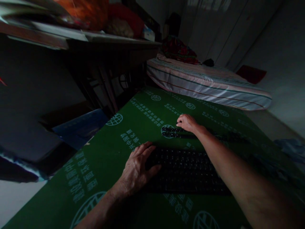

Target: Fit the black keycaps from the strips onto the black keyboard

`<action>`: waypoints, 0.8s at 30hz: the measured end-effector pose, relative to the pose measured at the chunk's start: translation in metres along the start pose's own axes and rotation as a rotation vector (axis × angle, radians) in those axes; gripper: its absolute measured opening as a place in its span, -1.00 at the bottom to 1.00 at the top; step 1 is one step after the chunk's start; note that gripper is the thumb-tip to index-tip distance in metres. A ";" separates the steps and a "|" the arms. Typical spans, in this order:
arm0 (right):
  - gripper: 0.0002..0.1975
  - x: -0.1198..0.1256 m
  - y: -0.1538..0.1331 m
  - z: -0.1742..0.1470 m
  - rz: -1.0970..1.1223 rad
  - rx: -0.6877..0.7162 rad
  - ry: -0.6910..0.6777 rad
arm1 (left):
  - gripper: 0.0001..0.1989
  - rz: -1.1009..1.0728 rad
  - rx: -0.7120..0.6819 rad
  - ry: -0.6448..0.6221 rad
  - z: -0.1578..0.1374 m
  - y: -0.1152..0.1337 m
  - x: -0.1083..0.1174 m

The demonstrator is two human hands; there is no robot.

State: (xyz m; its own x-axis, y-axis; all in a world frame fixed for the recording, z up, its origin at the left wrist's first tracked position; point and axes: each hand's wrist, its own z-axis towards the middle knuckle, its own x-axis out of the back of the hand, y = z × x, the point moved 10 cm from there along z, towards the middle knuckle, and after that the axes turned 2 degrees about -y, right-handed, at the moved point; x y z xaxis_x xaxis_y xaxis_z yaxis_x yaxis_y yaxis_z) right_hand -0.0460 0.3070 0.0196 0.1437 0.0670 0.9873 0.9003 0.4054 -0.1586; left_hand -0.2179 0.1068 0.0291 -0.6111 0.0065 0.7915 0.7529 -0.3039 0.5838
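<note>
A black keyboard lies on the green tabletop in front of me, its keys marked in white. My left hand grips its left end, fingers over the far corner and thumb on the keys. Beyond the keyboard, small black keycaps stand in two rows, partly behind my right forearm. My right hand is just past these rows, thumb and fingertips pinched on a small dark piece that looks like a keycap. My right arm covers part of the keyboard's right side.
More dark small pieces lie right of my forearm, too dim to make out. A bed with a striped sheet stands beyond the table. At the left, a sewing-machine-like stand carries bags, with a blue box below.
</note>
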 end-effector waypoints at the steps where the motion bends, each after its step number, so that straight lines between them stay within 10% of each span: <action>1: -0.93 0.002 -0.001 0.000 0.009 0.004 0.007 | -0.48 -0.004 0.001 0.000 0.000 0.001 0.000; 12: -0.94 0.043 -0.074 -0.108 0.357 0.328 0.252 | -0.46 -0.031 0.019 -0.032 0.000 0.001 -0.004; 24: -0.91 0.020 -0.138 -0.187 0.245 0.416 0.262 | -0.55 -0.155 0.006 -0.035 0.003 0.002 -0.001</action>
State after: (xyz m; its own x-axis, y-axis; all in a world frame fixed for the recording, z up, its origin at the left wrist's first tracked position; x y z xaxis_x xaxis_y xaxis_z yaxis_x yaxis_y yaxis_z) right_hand -0.0907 0.0818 0.0616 0.4743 -0.0031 0.8804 0.5970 0.7361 -0.3190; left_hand -0.2147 0.1091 0.0297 -0.7110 0.0861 0.6979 0.6519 -0.2915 0.7000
